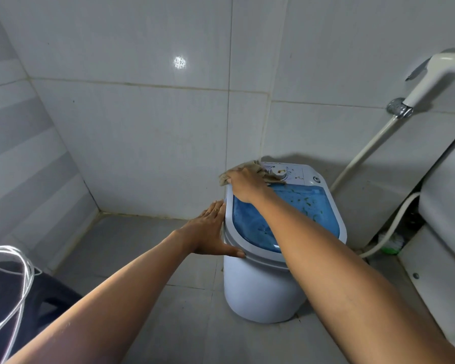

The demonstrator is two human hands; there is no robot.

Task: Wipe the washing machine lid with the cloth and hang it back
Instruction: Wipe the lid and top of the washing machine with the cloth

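Observation:
A small white washing machine (pixel 258 290) stands on the tiled floor near the wall corner. Its lid (pixel 307 214) is translucent blue with a white rim and carries several small yellowish specks. My right hand (pixel 243 185) presses a beige cloth (pixel 255 167) onto the lid's far left corner, beside the control dial (pixel 280 173). Part of the cloth lies under my palm. My left hand (pixel 210 229) rests flat, fingers together, against the machine's left rim, with the thumb along the front edge.
A white hand sprayer (pixel 431 80) hangs in its chrome holder on the right wall, its hose (pixel 363 151) trailing down. A toilet (pixel 447 206) stands at the right. A dark stool with a white cord (pixel 16 279) sits at the lower left.

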